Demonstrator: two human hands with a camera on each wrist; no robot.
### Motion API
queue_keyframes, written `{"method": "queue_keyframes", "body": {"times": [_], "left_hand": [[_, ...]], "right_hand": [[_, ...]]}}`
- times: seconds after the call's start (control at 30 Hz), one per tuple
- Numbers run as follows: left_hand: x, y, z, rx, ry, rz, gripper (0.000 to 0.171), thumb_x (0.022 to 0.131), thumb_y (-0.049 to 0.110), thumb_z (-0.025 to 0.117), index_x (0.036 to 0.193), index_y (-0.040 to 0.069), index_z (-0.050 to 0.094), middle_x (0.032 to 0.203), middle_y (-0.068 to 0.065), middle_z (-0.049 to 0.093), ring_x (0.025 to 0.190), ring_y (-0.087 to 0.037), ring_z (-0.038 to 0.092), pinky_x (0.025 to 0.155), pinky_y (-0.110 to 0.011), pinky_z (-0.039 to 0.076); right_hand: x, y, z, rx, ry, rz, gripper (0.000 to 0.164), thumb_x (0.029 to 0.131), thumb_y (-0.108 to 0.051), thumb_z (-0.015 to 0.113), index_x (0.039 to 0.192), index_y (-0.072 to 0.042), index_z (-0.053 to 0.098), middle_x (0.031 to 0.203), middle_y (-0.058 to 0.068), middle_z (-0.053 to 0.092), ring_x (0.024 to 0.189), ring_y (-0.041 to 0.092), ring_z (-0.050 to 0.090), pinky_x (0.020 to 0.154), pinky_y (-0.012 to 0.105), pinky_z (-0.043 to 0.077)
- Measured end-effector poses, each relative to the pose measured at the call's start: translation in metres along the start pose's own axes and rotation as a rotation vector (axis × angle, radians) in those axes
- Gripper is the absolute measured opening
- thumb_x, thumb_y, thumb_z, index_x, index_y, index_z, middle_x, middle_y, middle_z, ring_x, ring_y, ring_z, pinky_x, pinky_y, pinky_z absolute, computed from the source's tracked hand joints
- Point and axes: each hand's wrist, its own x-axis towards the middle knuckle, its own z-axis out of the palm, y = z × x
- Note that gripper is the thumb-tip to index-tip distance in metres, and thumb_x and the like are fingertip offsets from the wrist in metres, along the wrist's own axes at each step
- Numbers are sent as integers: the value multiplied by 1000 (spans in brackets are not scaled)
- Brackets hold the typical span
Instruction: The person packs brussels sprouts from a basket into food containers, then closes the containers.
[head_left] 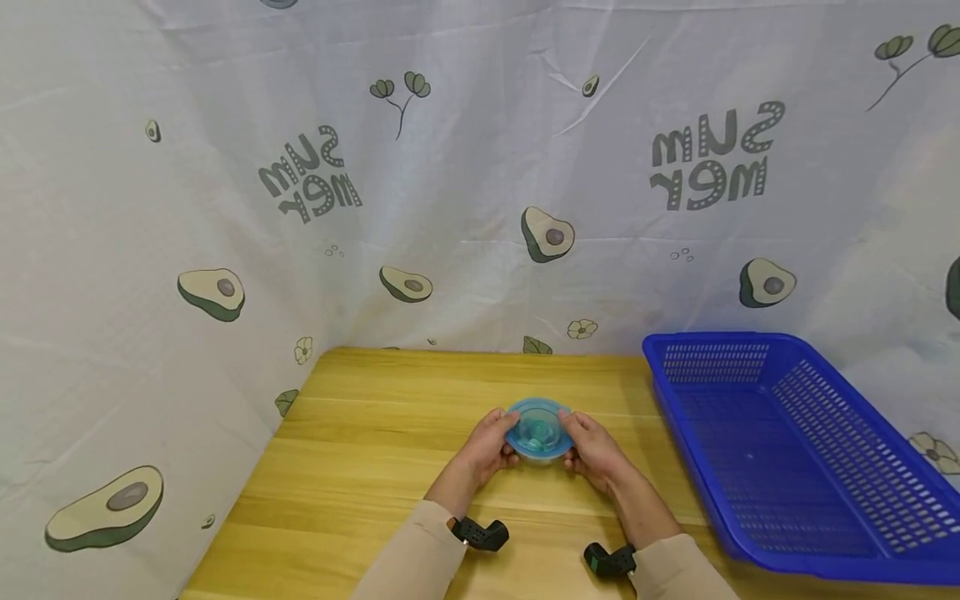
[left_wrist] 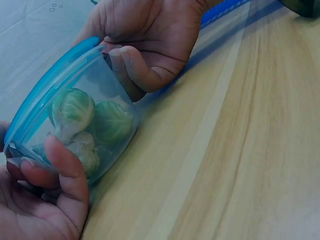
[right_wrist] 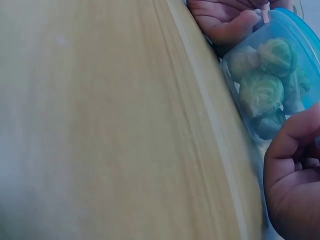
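A round clear plastic food container (left_wrist: 117,82) with a blue lid (head_left: 536,408) stands at the middle of the wooden table. Through its wall several Brussels sprouts (right_wrist: 261,95) show, green and pale. My left hand (head_left: 486,446) grips the container's left side, thumb on top of the lid's rim and fingers below it. On the opposite side my right hand (head_left: 600,454) grips it the same way, thumb over the rim. The lid sits over the container's mouth, and the fingers partly hide its edge in both wrist views.
A large blue plastic basket (head_left: 678,454) with slotted walls stands to the right, beside my right forearm. Behind the wooden table (head_left: 360,467) and along its left side hangs a white curtain (head_left: 465,167) printed with avocados. Each wrist wears a small black camera (head_left: 483,533).
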Motion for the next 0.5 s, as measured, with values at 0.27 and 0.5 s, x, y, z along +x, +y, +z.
{"method": "queue_keyframes", "body": {"times": [0.27,0.5], "left_hand": [[-1,-3,0,19,-7,33,30,96,39,47,83,13,40,63,0,39,55,-13,38,57,-27,46],[-2,-6,0,64,5,55,31,96,41,45,86,12,39,60,0,41,52,-14,41,57,-27,46]], "right_hand": [[0,5,4,19,51,-15,34,97,-36,46,88,-4,41,68,5,43,56,14,41,47,23,41],[1,8,4,-33,46,-36,43,97,-39,45,101,4,50,67,7,52,53,14,48,55,32,51]]}}
